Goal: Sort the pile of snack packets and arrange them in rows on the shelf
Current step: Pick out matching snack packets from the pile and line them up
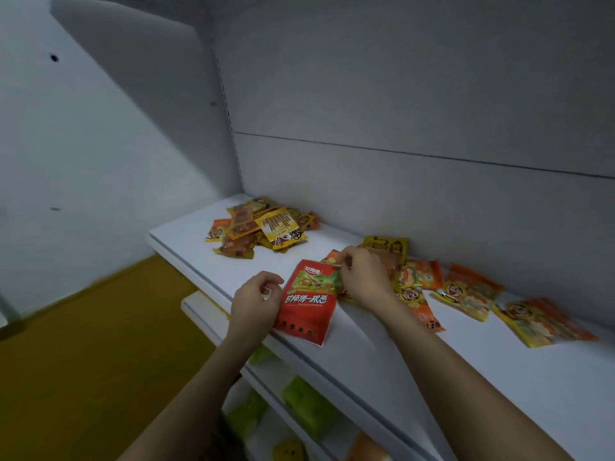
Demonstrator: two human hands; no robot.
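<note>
A red snack packet [307, 302] lies near the front edge of the white shelf [432, 367]. My right hand [364, 277] pinches its top right corner. My left hand [258, 299] sits just left of the packet with curled fingers, touching its left edge; whether it grips the packet is unclear. A loose pile of yellow and orange packets [259, 227] lies at the shelf's far left. A row of orange and yellow packets [466, 294] stretches to the right behind my right hand, partly hidden by it.
The grey back panel [399, 161] rises behind the shelf, with a side wall [100, 144] on the left. Lower shelves [299, 410] below hold green and yellow packets. A yellow floor [83, 344] lies at the lower left.
</note>
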